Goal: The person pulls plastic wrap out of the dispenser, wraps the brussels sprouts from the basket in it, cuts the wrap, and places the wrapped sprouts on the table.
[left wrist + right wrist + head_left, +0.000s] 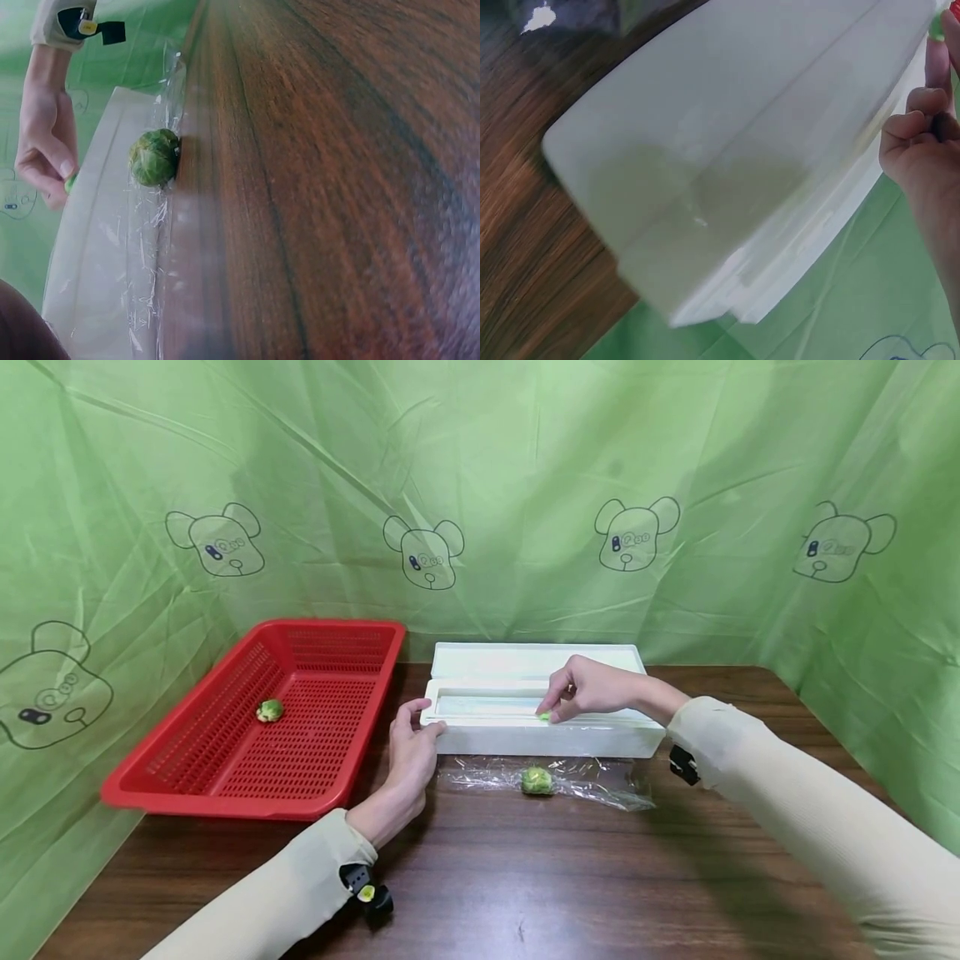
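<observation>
A white cling film dispenser box [547, 742] stands on the table with its lid [525, 658] tipped up at the back. My right hand [588, 685] pinches the small green slide cutter [544, 717] at the box's front top edge, near the middle. With thumb and fingers, my left hand [411, 752] grips the box's left end. A strip of clear cling film [600, 787] hangs from the front and lies on the table. On it sits a green Brussels sprout [537, 781], also plain in the left wrist view as a leafy ball [155, 157].
To the left stands a red perforated basket [375, 727] with another Brussels sprout [270, 710] inside. Behind the dark wooden table [480, 877] hangs a green curtain [525, 460] with printed bear heads. The box's right end fills much of the right wrist view.
</observation>
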`<state>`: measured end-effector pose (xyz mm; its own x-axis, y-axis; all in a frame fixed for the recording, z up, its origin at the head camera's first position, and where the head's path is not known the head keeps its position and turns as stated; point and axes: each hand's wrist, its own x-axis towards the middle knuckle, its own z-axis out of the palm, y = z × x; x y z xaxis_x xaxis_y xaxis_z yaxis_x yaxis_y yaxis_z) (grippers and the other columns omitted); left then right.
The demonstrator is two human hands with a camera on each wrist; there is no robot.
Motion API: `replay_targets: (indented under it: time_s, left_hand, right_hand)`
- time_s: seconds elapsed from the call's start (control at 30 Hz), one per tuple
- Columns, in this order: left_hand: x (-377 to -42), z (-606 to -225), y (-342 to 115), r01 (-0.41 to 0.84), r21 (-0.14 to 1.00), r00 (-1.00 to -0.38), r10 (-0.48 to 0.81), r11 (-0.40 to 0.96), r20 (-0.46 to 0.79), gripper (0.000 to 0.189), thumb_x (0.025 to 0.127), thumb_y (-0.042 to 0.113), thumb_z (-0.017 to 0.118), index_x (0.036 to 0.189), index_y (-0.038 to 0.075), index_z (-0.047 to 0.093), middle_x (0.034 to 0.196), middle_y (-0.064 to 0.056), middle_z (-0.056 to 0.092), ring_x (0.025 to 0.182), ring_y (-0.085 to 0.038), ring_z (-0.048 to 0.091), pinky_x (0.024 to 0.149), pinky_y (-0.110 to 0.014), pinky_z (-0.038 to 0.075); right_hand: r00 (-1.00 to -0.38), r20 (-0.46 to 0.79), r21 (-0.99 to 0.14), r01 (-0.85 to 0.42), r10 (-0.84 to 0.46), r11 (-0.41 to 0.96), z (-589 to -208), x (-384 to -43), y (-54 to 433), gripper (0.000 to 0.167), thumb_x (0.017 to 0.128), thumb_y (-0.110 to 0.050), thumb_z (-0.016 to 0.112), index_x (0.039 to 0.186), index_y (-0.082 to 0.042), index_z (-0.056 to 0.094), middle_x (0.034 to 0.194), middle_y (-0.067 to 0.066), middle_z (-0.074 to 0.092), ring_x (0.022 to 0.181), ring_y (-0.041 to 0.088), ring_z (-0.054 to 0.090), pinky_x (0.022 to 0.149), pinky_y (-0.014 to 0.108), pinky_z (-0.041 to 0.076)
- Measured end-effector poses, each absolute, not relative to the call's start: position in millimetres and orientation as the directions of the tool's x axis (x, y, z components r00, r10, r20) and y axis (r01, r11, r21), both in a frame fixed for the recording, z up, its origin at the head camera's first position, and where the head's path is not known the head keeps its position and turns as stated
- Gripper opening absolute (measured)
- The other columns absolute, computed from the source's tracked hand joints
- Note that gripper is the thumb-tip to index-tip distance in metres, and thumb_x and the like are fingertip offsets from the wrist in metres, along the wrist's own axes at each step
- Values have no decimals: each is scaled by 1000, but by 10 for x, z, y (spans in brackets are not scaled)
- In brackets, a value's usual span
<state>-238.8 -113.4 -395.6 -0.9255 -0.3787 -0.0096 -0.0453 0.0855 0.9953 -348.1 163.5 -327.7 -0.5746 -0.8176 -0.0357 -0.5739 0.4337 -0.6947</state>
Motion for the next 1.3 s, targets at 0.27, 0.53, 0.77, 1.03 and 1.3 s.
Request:
replay_targets:
  time_s: [0.27, 0.53, 0.77, 1.03, 1.3]
  left_hand:
    - [-2387, -3956, -1136, -49, 995, -925, -379, 91, -10, 44, 93, 1, 64, 135, 8, 59, 130, -16, 50, 106, -27, 48, 90, -37, 38]
    - [-2388, -3959, -1140, -52, 995, -924, -381, 90, -13, 44, 93, 0, 63, 135, 8, 59, 132, -17, 49, 106, -27, 48, 91, -37, 38]
    - [-2394, -3960, -1134, -45, 995, -926, -379, 88, -8, 43, 93, -1, 63, 135, 7, 59, 131, -17, 50, 108, -28, 48, 91, -37, 38]
    - [-2400, -3967, -1126, -37, 996, -926, -377, 84, -2, 42, 94, -1, 62, 135, 6, 58, 131, -17, 50, 112, -29, 48, 93, -38, 38]
    - [-2401, -3960, -1134, -38, 995, -927, -374, 95, 0, 42, 95, -1, 63, 135, 6, 58, 130, -17, 50, 108, -28, 49, 91, -37, 38]
  right_hand:
    - [-598, -52, -692, -555, -800, 461, -3256, -3453, 1760, 15, 87, 1, 80, 102, 1, 81, 84, 5, 72, 72, 16, 57, 65, 24, 46]
    - [-620, -61, -677, -550, -782, 489, -3263, -3458, 1938, 14, 87, -1, 81, 101, -2, 82, 84, 4, 72, 73, 16, 59, 66, 25, 47]
    - [-638, -86, -686, -519, -765, 510, -3253, -3424, 2119, 16, 88, -2, 81, 104, -3, 83, 86, 6, 72, 73, 16, 59, 66, 24, 48]
    - [-627, -56, -690, -538, -777, 484, -3292, -3429, 2195, 15, 89, -7, 82, 105, -6, 83, 86, 4, 72, 73, 16, 58, 65, 25, 48]
    - [-630, -49, -681, -547, -775, 487, -3301, -3434, 2293, 14, 89, -6, 82, 103, -7, 83, 85, 3, 72, 73, 17, 60, 66, 25, 49]
